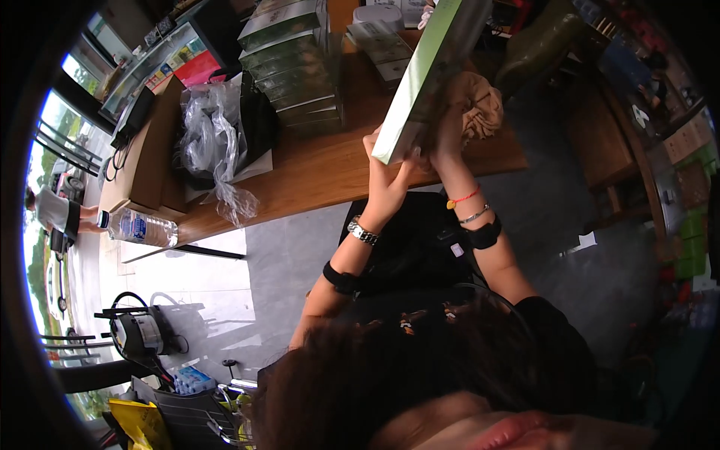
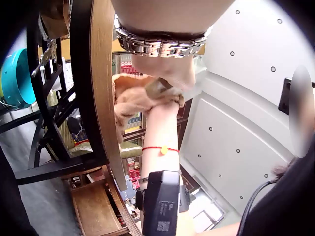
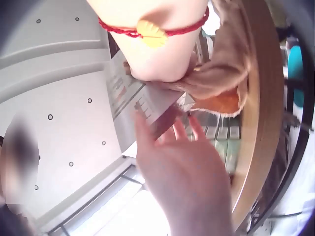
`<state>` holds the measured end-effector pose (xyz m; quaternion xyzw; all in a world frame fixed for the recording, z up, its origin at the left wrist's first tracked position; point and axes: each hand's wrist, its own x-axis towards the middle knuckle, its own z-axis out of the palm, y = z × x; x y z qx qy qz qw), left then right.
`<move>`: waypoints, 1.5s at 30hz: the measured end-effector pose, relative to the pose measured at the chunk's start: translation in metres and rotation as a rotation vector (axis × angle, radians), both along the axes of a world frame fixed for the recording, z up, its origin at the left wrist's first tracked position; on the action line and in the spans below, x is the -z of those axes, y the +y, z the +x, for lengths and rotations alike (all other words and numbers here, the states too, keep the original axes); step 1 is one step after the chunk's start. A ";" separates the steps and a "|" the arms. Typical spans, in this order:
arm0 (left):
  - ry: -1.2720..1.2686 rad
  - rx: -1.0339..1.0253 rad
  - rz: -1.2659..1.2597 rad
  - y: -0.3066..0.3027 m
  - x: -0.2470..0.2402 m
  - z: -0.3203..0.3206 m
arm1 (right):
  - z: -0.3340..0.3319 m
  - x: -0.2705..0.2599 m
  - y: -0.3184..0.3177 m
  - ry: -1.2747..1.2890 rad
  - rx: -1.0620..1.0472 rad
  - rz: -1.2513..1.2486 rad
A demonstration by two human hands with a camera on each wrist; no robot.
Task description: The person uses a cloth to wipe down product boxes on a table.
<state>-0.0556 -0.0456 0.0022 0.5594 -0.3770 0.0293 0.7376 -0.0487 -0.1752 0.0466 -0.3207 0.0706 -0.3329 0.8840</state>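
A flat box with pale green and white sides is held tilted on edge above the wooden table's front. My left hand grips its lower corner; in the right wrist view the thumb lies on the printed face and the fingers reach around the edge. A bunched brown cloth is in my right hand, close against the box. The left wrist view shows the cloth wrapped about that hand, hiding most of its fingers.
On the wooden table stand a stack of similar boxes, crumpled clear plastic and a long cardboard box. A water bottle lies at the left corner. A black machine stands on the floor.
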 end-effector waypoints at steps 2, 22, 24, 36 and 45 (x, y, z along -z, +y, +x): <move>-0.293 0.040 0.135 0.028 -0.020 0.016 | 0.001 0.003 -0.037 0.130 0.409 -0.456; -0.942 -0.668 0.864 0.055 -0.062 0.036 | -0.042 -0.023 -0.049 0.048 0.498 -2.120; -0.930 -0.710 0.891 0.054 -0.060 0.033 | -0.045 0.010 -0.075 0.167 0.331 -1.569; -0.641 -0.906 0.760 0.050 -0.079 0.021 | -0.029 0.003 -0.022 0.270 0.133 0.041; -0.263 -0.488 0.665 0.028 -0.088 0.015 | -0.015 -0.015 -0.081 -0.490 -0.592 0.076</move>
